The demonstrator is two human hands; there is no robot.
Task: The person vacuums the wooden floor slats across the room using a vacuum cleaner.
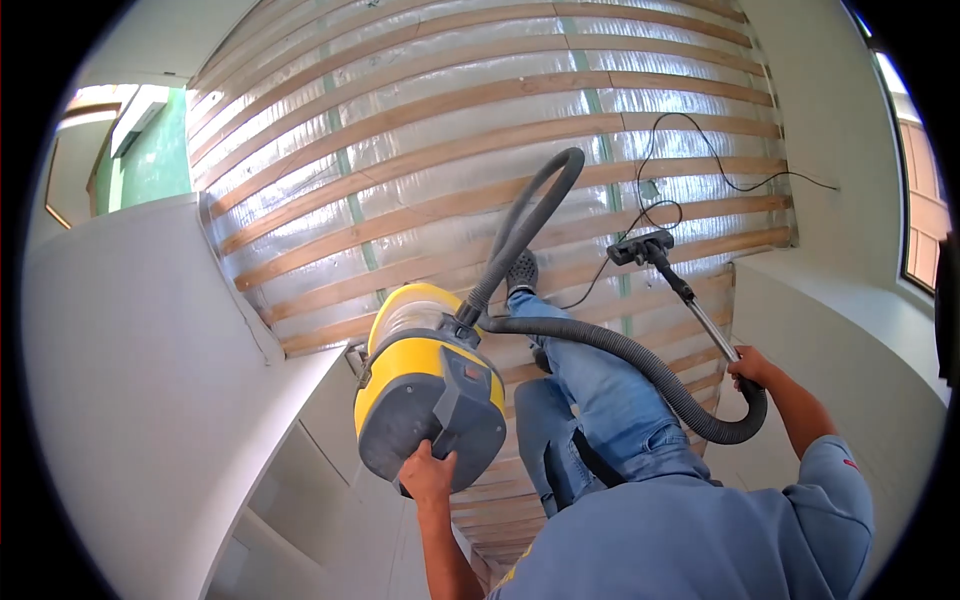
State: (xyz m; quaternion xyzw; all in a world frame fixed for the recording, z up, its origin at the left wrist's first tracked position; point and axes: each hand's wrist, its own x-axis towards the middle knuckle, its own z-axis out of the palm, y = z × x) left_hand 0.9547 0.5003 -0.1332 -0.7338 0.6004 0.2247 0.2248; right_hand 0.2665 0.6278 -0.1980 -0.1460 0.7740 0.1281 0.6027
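Observation:
A yellow and dark grey vacuum cleaner point(430, 385) hangs tilted at my left side. My left hand point(428, 472) is wrapped round the handle on its dark top. From the vacuum a ribbed grey hose point(610, 338) loops up, then curves across my legs to the right. My right hand point(752, 368) grips the metal wand point(712, 330) near its hose end. At the wand's far end a black floor head point(641, 248) is over the wooden battens. One shoe point(522, 272) shows beside the hose.
Wooden battens point(480, 92) run across silvery foil sheeting. A thin black cable point(715, 160) curls beyond the floor head toward the right wall. White low walls point(120, 320) stand on the left, with open shelves point(300, 480) below. A window point(920, 190) is at the right.

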